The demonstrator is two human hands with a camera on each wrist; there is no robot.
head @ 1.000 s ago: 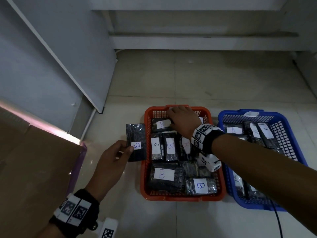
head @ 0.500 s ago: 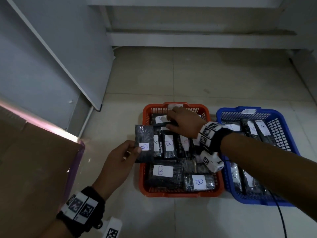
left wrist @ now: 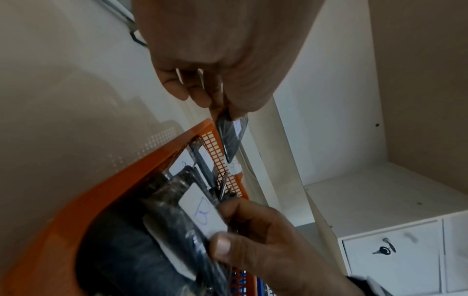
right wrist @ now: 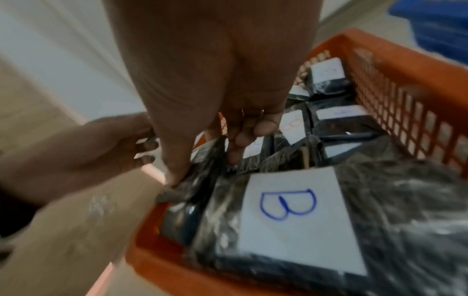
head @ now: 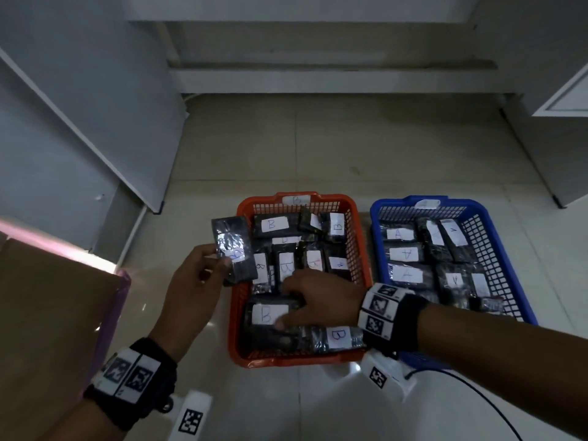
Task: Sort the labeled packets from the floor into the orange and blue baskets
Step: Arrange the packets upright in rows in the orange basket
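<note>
A person's two hands work over two plastic baskets set side by side on a pale tiled floor [head: 296,148], seen from a head-worn camera. The orange basket [head: 358,237], at the six o'clock centre of the view, is packed with dark shiny packets whose white labels are mostly marked B; one packet near its three o'clock wall carries a label that looks like an A. A small tag marked B sits on its twelve o'clock rim. The blue basket [head: 496,249], just beside it at three o'clock, holds similar dark packets with labels marked A, and a white tag on its far rim.

The left hand [head: 194,281], at nine o'clock of the orange basket, pinches a dark packet [head: 234,249] between thumb and fingers, holding it upright above the basket's nine o'clock rim; its white label is blurred, though the letter looks like a B. The right hand [head: 318,302] reaches into the orange basket's six o'clock half, thumb and curled fingers closing on the edge of a large packet [head: 267,316] labelled B that lies flat among the others.

A brown cardboard box [head: 54,307] fills the eight o'clock corner. Both wrists wear black bands with printed square markers. A black cable [head: 471,393] trails across the floor at five o'clock.
</note>
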